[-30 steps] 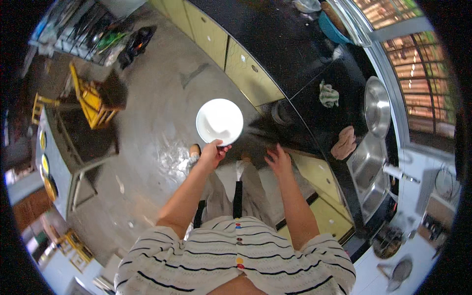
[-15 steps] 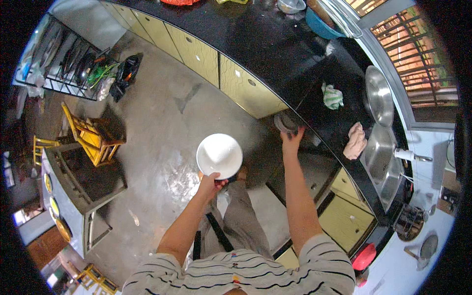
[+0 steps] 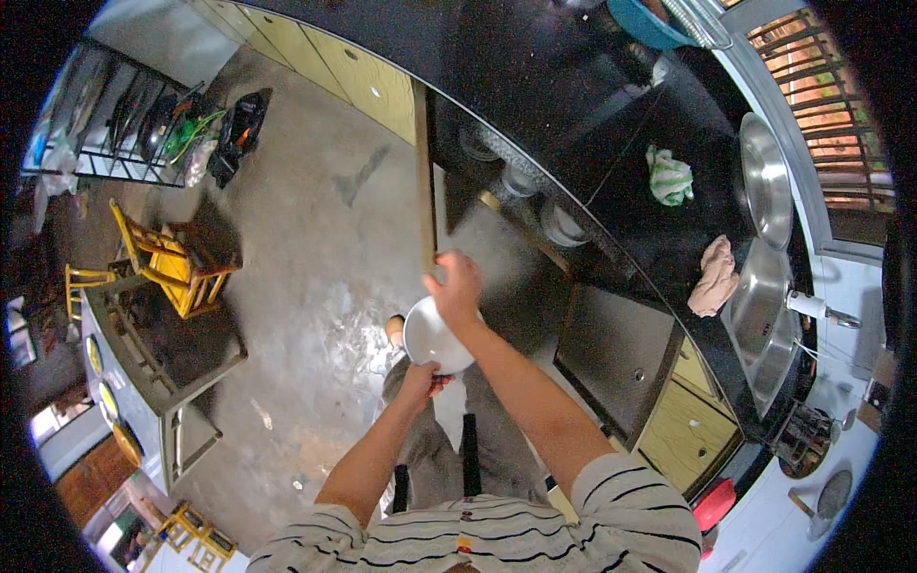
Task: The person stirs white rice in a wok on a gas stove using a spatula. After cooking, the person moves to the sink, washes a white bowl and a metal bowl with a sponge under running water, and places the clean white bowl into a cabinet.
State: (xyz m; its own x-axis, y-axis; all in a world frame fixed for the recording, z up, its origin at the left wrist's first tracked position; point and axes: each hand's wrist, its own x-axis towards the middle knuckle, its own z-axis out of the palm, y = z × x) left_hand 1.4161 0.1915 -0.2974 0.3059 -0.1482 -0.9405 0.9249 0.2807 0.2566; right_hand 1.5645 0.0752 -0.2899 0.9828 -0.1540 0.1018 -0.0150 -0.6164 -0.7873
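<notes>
My left hand grips the near rim of a white bowl, which is tilted above my legs. Just beyond the bowl, my right hand has its fingers curled at the outer edge of a yellow cabinet door, which stands swung out from the counter. My right wrist and forearm cover part of the bowl. Inside the opened cabinet, dishes sit under the countertop, among them a pale stack of bowls and a clear glass-like container.
A black countertop curves along the right, carrying a green-white cloth, a pink cloth and a steel sink. Another dark cabinet door stands beside my right arm. A yellow chair and a table are at left.
My right hand has left the cabinet's inside and moved left to the door edge. The yellow door has swung outward, baring the dishes. The bowl has tilted, still in my left hand.
</notes>
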